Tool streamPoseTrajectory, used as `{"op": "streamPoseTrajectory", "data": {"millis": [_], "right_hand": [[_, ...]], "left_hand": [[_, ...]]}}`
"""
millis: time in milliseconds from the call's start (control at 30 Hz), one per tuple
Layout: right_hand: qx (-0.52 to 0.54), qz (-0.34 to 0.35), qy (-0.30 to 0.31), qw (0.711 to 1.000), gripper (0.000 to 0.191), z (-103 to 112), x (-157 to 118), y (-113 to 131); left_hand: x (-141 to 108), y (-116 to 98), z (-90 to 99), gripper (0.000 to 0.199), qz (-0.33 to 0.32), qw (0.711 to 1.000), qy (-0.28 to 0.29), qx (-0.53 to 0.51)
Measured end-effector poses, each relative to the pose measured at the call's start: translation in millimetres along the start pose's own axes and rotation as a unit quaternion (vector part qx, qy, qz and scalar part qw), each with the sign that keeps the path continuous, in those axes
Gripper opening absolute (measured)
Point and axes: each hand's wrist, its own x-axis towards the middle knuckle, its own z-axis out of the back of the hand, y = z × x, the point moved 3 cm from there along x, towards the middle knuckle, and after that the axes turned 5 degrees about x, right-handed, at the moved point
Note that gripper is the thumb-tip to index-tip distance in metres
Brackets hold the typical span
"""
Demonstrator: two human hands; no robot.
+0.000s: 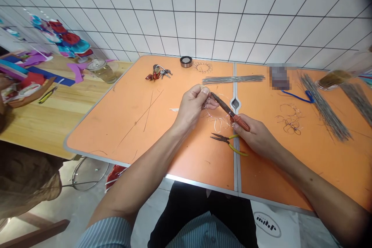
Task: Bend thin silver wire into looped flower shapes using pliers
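Note:
My left hand (195, 104) pinches a thin looped wire piece (217, 123), whose rounded loops hang between my hands over the orange table. In my right hand (252, 130) is a dark tool with red handles (223, 105), its tip touching the wire beside my left fingertips. Yellow-handled pliers (222, 138) lie with their jaws apart on the table, just below my right hand. Beyond my hands rests a bundle of straight wires (234, 80).
A tape roll (186, 61), a wire ring (202, 67) and keys (159, 73) sit toward the tiled wall. Bent wires (291, 124), a wire bundle (327, 108) and a blue cord (299, 96) lie at right. A lidded jar (102, 70) stands left.

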Motion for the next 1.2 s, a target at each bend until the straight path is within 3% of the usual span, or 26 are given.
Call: {"op": "streamPoseTrajectory", "data": {"millis": [733,1200], "right_hand": [[0.028,-0.02,-0.009,0.999,0.036,-0.2,-2.8,-1.0],[0.004,-0.021,-0.03,0.999,0.037,-0.1,-4.2,0.1]], "left_hand": [[1.6,3.1,1.1,0.036,-0.02,0.999,0.023,-0.023],[-0.7,-0.2,-1.3,0.04,0.003,1.0,0.003,0.004]]}}
